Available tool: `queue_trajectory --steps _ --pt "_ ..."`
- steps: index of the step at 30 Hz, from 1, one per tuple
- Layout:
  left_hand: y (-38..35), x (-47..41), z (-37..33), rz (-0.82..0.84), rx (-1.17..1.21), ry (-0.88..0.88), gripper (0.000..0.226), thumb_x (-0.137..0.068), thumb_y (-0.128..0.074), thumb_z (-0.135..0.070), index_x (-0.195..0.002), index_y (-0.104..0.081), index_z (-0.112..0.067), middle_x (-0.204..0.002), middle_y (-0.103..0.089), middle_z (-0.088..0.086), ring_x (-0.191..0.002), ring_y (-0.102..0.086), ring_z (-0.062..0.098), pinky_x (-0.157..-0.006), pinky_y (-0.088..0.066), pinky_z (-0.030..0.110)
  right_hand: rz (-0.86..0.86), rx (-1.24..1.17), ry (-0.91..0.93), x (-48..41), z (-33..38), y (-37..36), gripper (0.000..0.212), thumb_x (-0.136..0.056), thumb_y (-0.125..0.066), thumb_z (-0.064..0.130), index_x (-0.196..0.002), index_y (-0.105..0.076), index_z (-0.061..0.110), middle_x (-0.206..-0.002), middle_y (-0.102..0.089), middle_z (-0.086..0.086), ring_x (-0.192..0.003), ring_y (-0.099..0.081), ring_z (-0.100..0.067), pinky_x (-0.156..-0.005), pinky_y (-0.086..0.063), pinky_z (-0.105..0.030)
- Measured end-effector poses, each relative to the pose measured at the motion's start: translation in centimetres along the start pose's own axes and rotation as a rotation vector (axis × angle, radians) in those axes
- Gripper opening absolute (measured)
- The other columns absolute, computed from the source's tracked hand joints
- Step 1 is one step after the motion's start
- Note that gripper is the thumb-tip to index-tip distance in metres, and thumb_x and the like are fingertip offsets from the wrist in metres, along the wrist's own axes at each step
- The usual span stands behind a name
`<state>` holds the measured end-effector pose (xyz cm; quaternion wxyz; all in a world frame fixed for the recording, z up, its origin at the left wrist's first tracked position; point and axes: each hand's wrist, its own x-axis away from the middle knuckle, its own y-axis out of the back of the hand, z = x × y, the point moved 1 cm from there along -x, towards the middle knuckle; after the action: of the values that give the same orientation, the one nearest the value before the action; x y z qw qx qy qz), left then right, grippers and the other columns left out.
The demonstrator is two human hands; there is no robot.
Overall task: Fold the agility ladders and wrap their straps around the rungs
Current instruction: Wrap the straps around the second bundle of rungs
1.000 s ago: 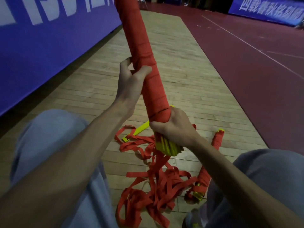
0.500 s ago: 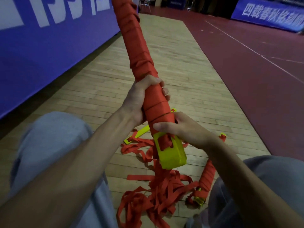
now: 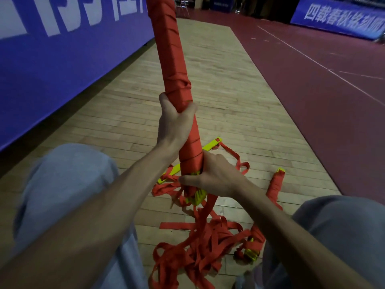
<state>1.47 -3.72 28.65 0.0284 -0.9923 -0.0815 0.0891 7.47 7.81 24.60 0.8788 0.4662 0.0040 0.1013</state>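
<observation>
A long ladder bundle (image 3: 173, 59), its rungs stacked together and bound round with red strap, is held upright above the wooden floor (image 3: 225, 97), tilted slightly so that its top leans to the left and runs out of view at the upper edge. The bundle is grasped about its middle by the left hand (image 3: 177, 126), whose fingers (image 3: 164, 101) are curled round the back of it while the thumb is pressed against the front. The lower end is gripped by the right hand (image 3: 216, 178), its fingers (image 3: 187, 181) clenched round the last turns of strap, just above the bare yellow rung ends (image 3: 197, 198) that stick out below.

From that lower end the loose straps (image 3: 198, 249) hang down and lie heaped in a red tangle on the floor between the person's knees (image 3: 62, 184), which are clad in grey. A single yellow rung (image 3: 211, 145) is seen lying on the boards behind the bundle, partly hidden by it. A second bundle (image 3: 275, 187), already bound in red, lies on the floor to the right, close by the right forearm. A blue banner (image 3: 62, 55) is stood along the left side, and a dark red court surface (image 3: 312, 97) is laid to the right of the boards.
</observation>
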Motion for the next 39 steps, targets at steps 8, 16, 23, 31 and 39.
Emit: queue_trajectory --steps 8,16,23,31,39 --pt "0.6 0.8 -1.1 0.209 0.262 0.023 0.054 -0.077 -0.073 -0.031 -0.123 -0.046 -0.022 -0.098 -0.064 0.012 -0.086 -0.067 0.036 -0.076 -0.058 0.047 0.328 -0.644 0.203 2.1 0.8 3.6 0.013 -0.078 -0.075 0.019 -0.080 -0.063 0.016 -0.069 -0.066 0.006 -0.070 -0.064 -0.016 -0.071 -0.050 -0.028" --pt "0.7 2.1 -2.4 0.654 0.504 0.242 0.022 -0.079 -0.064 -0.014 -0.099 -0.068 -0.009 -0.085 -0.072 0.006 -0.061 -0.067 0.018 -0.056 -0.056 0.027 0.508 -0.637 0.269 2.2 1.0 3.1 0.020 -0.081 -0.069 0.005 -0.097 -0.061 0.016 -0.084 -0.069 0.005 -0.082 -0.068 -0.011 -0.075 -0.056 -0.026" --pt "-0.4 1.6 -0.3 0.436 0.186 0.130 0.042 -0.076 -0.081 -0.007 -0.109 -0.054 -0.009 -0.080 -0.065 0.009 -0.062 -0.068 0.029 -0.055 -0.056 0.036 0.525 -0.321 0.155 1.0 -0.5 3.3 0.017 -0.081 -0.078 0.011 -0.094 -0.067 0.013 -0.075 -0.071 0.007 -0.065 -0.068 -0.004 -0.061 -0.053 -0.019" --pt "-0.6 0.4 1.5 0.295 0.116 0.167 0.063 -0.078 -0.082 -0.024 -0.125 -0.048 0.000 -0.103 -0.068 0.014 -0.079 -0.075 0.025 -0.063 -0.061 0.039 0.491 -0.271 -0.035 1.7 0.6 3.8 0.062 -0.076 -0.049 0.071 -0.077 -0.069 0.012 -0.061 -0.063 0.006 -0.050 -0.048 -0.006 -0.052 -0.040 -0.020" --pt "-1.0 0.9 1.8 0.321 0.349 0.525 0.046 -0.104 -0.033 -0.044 -0.105 -0.061 -0.007 -0.089 -0.063 0.015 -0.087 -0.062 0.031 -0.068 -0.056 0.035 0.311 -0.441 -0.196 1.6 0.7 2.6 0.047 -0.076 -0.073 0.057 -0.089 -0.074 0.011 -0.072 -0.072 -0.005 -0.063 -0.067 -0.023 -0.060 -0.055 -0.028"
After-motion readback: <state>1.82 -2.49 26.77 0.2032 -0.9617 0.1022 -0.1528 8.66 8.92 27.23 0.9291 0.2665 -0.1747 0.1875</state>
